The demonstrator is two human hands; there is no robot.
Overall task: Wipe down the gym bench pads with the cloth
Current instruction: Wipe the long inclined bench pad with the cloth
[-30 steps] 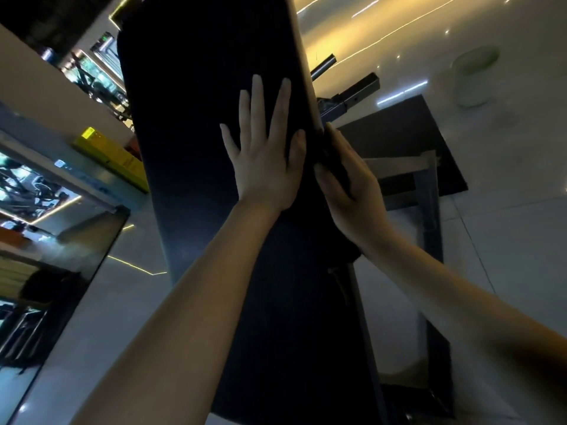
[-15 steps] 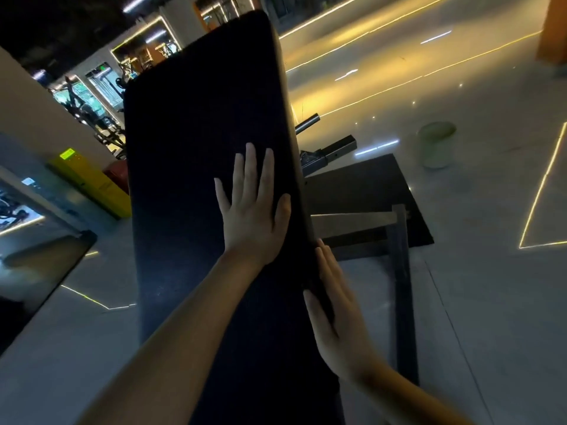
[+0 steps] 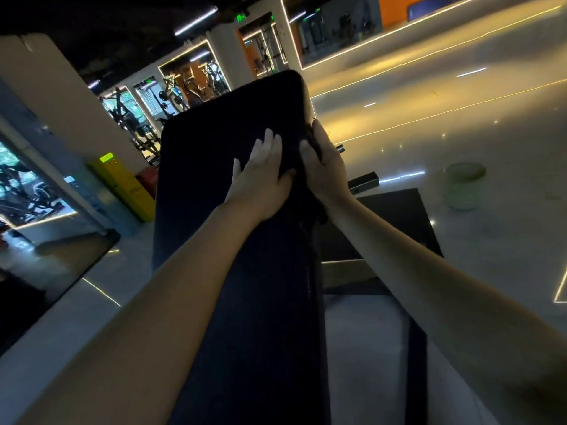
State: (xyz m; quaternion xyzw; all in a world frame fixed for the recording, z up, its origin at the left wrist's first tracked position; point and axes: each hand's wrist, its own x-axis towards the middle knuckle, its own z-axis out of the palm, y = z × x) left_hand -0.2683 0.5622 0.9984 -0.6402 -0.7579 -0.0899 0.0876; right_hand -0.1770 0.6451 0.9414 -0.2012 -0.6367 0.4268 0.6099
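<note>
The pad (image 3: 211, 179) is long, black and tilted up, running from the bottom of the view to a rounded top end. The cloth (image 3: 312, 147) is dark and hard to tell from the pad. It sits bunched on the pad's right edge near the top, under the right hand (image 3: 325, 170), with a bit of it hanging down beside the wrist. That hand clasps the cloth round the edge, thumb on the pad's face and fingers lying along its side. The left hand (image 3: 264, 173) lies flat on the pad's face just beside it, with its fingers straight and together, and it holds nothing. The thumbs of the two hands are close together.

Right of the pad, a metal bar (image 3: 363, 183) of the bench frame sticks out over a black mat (image 3: 399, 222) on the glossy floor (image 3: 460, 118). A pale green bucket (image 3: 464, 185) stands on the floor beyond the mat. To the left stands a yellow box (image 3: 122, 185), and gym machines (image 3: 184, 90) show far behind.
</note>
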